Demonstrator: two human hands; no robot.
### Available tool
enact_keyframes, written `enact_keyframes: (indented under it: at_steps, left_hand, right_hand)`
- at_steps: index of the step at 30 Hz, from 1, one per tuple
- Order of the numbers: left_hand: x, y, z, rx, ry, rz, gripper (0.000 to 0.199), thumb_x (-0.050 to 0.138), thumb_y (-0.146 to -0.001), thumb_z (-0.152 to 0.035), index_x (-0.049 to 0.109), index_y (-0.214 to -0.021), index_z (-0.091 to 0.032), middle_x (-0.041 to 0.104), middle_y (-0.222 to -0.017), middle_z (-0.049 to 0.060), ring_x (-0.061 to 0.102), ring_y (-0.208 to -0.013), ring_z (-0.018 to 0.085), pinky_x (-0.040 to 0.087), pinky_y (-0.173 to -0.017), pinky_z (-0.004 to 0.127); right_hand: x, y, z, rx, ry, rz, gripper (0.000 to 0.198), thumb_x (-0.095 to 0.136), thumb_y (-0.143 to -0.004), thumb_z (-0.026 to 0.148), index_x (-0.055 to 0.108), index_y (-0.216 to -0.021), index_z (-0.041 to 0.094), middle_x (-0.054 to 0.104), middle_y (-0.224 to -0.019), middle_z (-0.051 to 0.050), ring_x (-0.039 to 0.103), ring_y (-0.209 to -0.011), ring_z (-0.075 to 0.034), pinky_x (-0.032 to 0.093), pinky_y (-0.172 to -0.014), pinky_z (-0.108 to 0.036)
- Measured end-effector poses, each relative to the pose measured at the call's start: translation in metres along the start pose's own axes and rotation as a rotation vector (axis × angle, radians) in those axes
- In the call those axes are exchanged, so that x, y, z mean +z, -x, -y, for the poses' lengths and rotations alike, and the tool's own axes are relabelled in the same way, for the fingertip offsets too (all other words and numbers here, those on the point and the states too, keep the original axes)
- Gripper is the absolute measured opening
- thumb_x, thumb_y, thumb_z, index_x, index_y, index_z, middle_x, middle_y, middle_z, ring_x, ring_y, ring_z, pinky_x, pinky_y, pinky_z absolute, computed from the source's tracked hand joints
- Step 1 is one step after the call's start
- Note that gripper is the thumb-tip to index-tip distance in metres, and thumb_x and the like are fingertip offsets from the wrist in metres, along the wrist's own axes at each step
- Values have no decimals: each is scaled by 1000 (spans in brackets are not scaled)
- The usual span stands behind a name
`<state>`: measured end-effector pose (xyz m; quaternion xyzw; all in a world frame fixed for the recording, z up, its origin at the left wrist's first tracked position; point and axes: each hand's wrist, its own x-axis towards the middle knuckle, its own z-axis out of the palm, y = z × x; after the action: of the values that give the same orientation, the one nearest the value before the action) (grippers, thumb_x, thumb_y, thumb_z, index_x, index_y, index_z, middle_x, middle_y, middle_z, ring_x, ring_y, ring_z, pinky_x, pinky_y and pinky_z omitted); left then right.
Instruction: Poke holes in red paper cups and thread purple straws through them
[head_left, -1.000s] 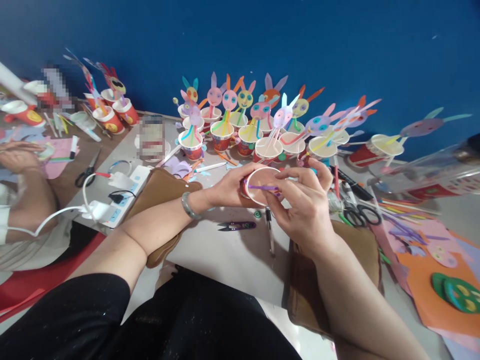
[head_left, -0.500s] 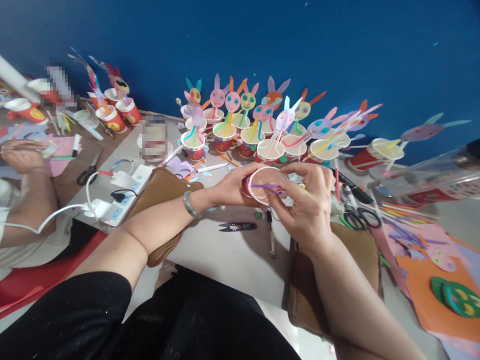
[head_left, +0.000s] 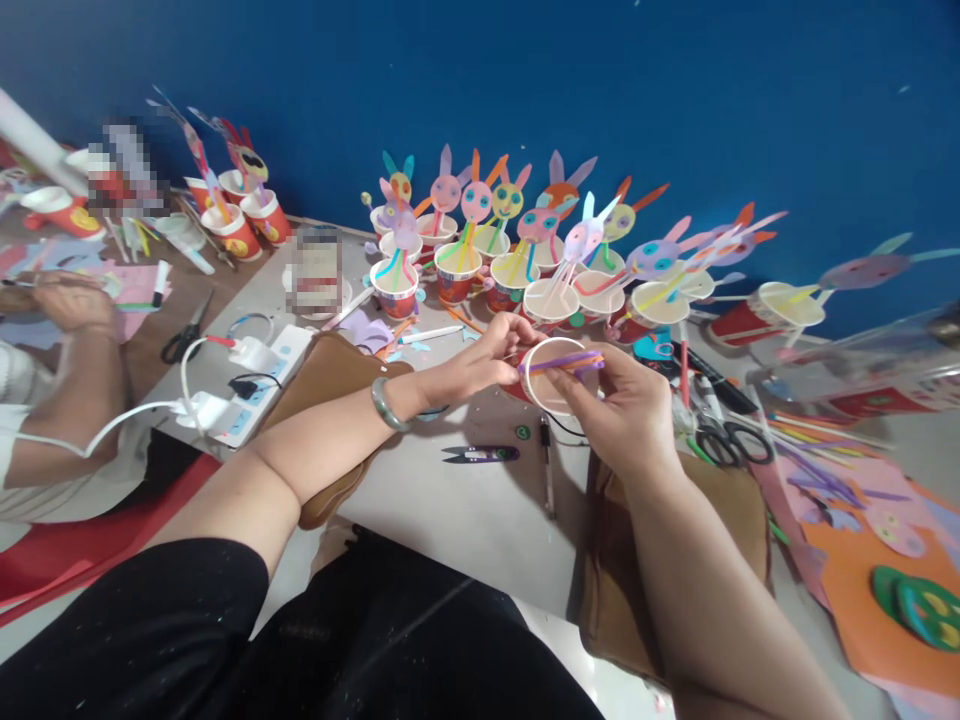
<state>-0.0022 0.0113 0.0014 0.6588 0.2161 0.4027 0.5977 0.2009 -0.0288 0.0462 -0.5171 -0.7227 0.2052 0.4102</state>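
Observation:
A red-sided paper cup (head_left: 541, 398) is tilted so that its opening faces me. Across its mouth lies a purple strip (head_left: 574, 358) with an orange one against it. My right hand (head_left: 634, 405) grips the cup's right side and the strips, thumb inside the rim. At the cup's left edge, my left hand (head_left: 480, 365) has its curled fingers and thumb against the cup; the fingertips are partly hidden. Below lie purple thread snips (head_left: 480, 455), a small green disc (head_left: 523, 432) and a pen (head_left: 547, 470).
Several cups with paper rabbit heads (head_left: 477, 202) stand along the blue wall. Brown arm pads (head_left: 337, 400) flank the work spot. Scissors (head_left: 731, 445), coloured strips and orange paper (head_left: 862, 590) lie right. A power strip (head_left: 277, 375) and another person's hand (head_left: 79, 300) are at left.
My right hand has moved from pinching the purple strip to gripping the cup's right side with the strips. My left hand has shifted to the cup's left edge. An orange strip now shows.

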Motion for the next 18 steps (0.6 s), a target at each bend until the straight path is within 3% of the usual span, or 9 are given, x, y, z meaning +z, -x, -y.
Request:
enact_keyframes:
  at_steps: [4,7,12,18]
  left_hand:
    - [1,-1,2,45,-32,-37,26,62,-92,-32,42,-107,-25,59,-122,7,62,-107,17,56,-97,36]
    - [1,-3,3,104,-155,-72,31,63,-97,-46,46,-111,-25,61,-126,10,63,-117,19,56,-100,37]
    - [-4,-6,-1,345,-516,-208,33,62,-99,-52,57,-114,-23,67,-125,13,64,-124,23,52,-110,43]
    - [-7,-4,-1,504,-733,-227,29,52,-106,-44,66,-113,-19,75,-110,11,71,-105,19,56,-93,36]
  right_hand:
    - [2,-2,-6,39,-6,-50,16,73,-82,36,73,-83,21,66,-69,1,54,-62,-15,43,-60,-29]
    - [4,-4,-13,80,-40,-73,19,74,-81,40,71,-78,21,63,-64,1,50,-59,-14,39,-56,-28]
    - [8,-4,-19,115,-43,-111,20,74,-80,39,67,-73,21,61,-62,2,48,-58,-13,39,-56,-28]
    - [11,-3,-19,51,-6,-132,16,70,-82,36,67,-76,22,64,-69,0,57,-64,-17,44,-62,-31]
